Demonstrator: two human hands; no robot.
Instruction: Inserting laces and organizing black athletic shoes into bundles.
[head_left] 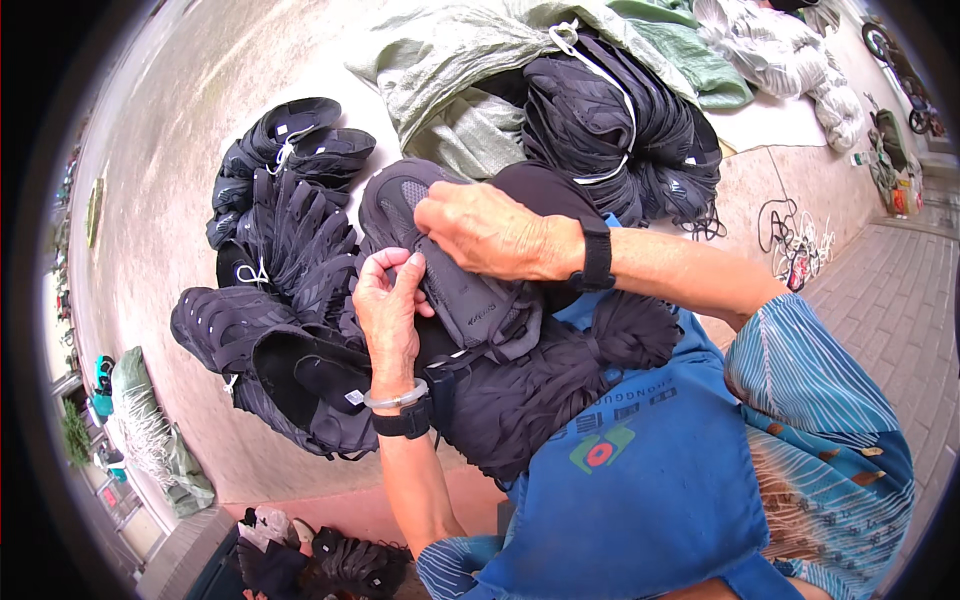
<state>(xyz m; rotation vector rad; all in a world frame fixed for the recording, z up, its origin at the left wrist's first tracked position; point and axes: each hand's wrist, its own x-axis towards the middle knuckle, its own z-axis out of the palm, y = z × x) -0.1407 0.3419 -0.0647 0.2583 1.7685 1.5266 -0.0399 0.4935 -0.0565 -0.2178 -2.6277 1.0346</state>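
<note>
A black shoe upper (pixel 462 300) with a grey mesh patch lies over my knee in front of me. At the upper's left edge is my left hand (pixel 390 305), thumb and forefinger pinched together; whatever lies between them is too small to make out. My right hand (pixel 495 232) is closed and rests on the top of the upper, its fingertips curled under and hidden, so what it grips does not show. Across my lap, below the upper, lies a thick bundle of black laces (pixel 540 395), partly on my blue apron (pixel 640 480).
Tied stacks of black shoe uppers (pixel 290 220) lie to the left on the pale floor. A bigger bundle of uppers (pixel 620 125) protrudes from a pale green woven sack (pixel 450 60) ahead. Loose cords (pixel 795 240) lie at right, and more dark pieces (pixel 340 565) at lower left.
</note>
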